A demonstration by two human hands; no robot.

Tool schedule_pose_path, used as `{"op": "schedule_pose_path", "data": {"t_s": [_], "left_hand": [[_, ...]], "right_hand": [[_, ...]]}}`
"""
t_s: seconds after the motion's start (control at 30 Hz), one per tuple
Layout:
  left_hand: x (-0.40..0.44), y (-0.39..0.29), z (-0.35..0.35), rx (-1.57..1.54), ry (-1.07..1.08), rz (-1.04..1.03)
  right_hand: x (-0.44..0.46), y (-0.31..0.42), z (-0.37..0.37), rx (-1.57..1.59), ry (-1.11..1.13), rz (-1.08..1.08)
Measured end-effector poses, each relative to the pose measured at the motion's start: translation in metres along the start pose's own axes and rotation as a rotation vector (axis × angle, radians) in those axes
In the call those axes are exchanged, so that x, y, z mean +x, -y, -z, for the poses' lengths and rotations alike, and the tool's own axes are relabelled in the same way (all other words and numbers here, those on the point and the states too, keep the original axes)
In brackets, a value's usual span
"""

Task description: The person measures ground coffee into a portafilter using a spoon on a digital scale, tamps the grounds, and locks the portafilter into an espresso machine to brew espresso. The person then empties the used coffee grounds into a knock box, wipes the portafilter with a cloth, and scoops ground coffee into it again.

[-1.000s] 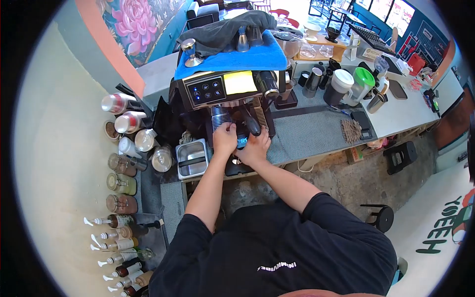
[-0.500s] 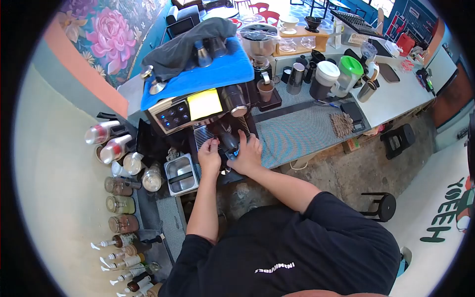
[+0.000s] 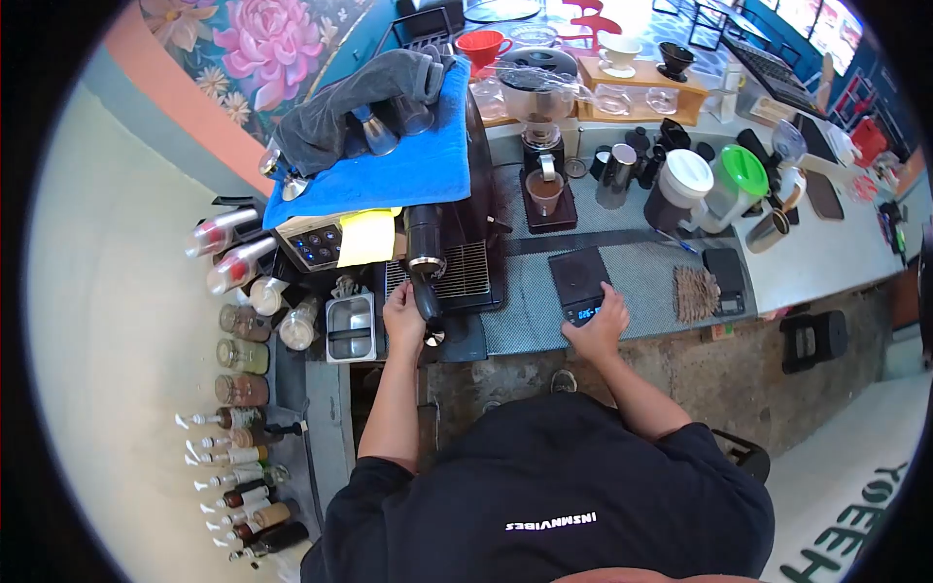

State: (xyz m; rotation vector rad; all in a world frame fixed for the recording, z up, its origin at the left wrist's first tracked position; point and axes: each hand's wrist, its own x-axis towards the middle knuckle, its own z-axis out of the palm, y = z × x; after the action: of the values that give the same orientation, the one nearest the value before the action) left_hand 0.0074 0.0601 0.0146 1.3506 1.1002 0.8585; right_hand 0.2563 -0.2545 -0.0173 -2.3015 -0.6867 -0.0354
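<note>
Fingers of the right hand are spread around the near end of a black scale, which is grasped between the thumb and the fingertips, with its blue display left lit between them. Those of the left hand are held curled just beside the black handle at the front of the coffee machine; whether the handle is touched or anything is pinched cannot be told. The scale is held to the right of the machine, over a grey mat; whether it is lifted or rested there cannot be told.

At the left, the room is bounded by a pale wall; on the far wall a large pink flower is painted. The white desk is covered by the mat over much of its length. The machine is topped with a blue towel, over which a grey cloth is draped. Beyond the scale a grinder is placed, and to its right two jugs are stood, one lidded in white, the other in green. Left of the left hand a steel bin is set. In front of the grinder a cup is seen. A yellow note is stuck on the machine's front.
</note>
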Motion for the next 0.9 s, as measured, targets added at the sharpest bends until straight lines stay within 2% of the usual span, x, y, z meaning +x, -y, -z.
{"op": "schedule_pose_path", "data": {"t_s": [0.23, 0.33, 0.43, 0.53, 0.63, 0.73, 0.77, 0.87, 0.9], "left_hand": [[-0.018, -0.013, -0.008, 0.096, -0.059, -0.047], [-0.011, -0.005, -0.001, 0.177, -0.070, -0.071], [-0.012, -0.010, 0.004, 0.213, -0.094, -0.081], [-0.009, 0.002, 0.009, 0.146, -0.112, -0.104], [-0.020, -0.006, 0.023, 0.215, -0.048, -0.090], [-0.029, 0.000, 0.049, 0.210, 0.047, -0.178], [-0.036, -0.004, 0.062, 0.239, 0.091, -0.125], [-0.050, 0.008, 0.100, 0.161, 0.188, -0.088], [-0.056, 0.007, 0.115, 0.115, 0.229, -0.033]], "right_hand": [[0.022, -0.053, -0.033, -0.034, 0.066, 0.027], [0.015, -0.042, -0.034, -0.141, 0.045, 0.022], [0.019, -0.002, -0.025, -0.043, -0.058, 0.207], [0.037, 0.058, -0.030, 0.658, 0.590, -0.019], [0.045, 0.144, -0.036, 0.951, 0.916, -0.004], [0.048, 0.218, -0.045, 1.205, 1.211, -0.274], [0.046, 0.242, -0.036, 1.345, 1.306, -0.301], [0.039, 0.267, -0.063, 1.586, 1.394, -0.411], [0.033, 0.265, -0.075, 1.918, 1.426, -0.609]]}}
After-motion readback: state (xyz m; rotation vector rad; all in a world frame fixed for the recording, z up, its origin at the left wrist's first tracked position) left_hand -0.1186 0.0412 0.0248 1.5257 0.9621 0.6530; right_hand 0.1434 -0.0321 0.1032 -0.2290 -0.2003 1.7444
